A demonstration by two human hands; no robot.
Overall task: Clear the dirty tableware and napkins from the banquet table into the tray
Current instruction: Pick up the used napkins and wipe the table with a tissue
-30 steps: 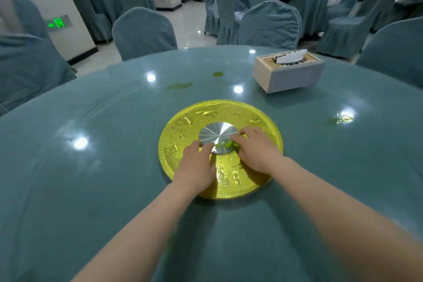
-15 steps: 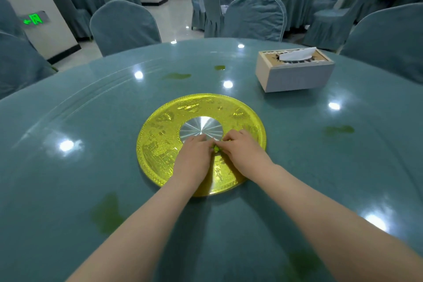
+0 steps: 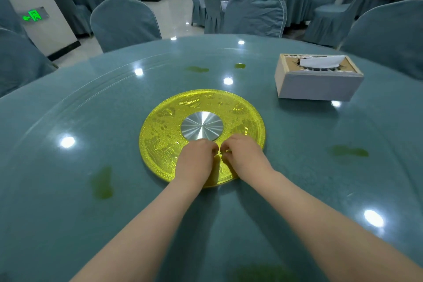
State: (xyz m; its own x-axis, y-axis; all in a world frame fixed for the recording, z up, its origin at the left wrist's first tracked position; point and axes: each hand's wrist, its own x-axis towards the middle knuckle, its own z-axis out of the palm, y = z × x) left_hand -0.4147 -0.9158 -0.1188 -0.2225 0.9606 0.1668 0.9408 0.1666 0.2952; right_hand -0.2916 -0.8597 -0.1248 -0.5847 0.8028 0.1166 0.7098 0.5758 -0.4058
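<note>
Both hands rest on the near part of an embossed gold disc (image 3: 164,121), fingers curled inward. Whether the left hand (image 3: 197,160) or right hand (image 3: 245,155) pinches anything I cannot tell. A brushed-metal hub (image 3: 202,125) sits at the disc's centre on the glossy teal banquet table (image 3: 91,135); a rectangular tissue box (image 3: 317,82) stands well apart.

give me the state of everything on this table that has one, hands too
left hand: fingers curled, resting on the gold disc
right hand: fingers curled, on the gold disc beside the left
gold disc: flat on the table
tissue box: upright, tissue sticking out
table: smeared with green stains
</note>
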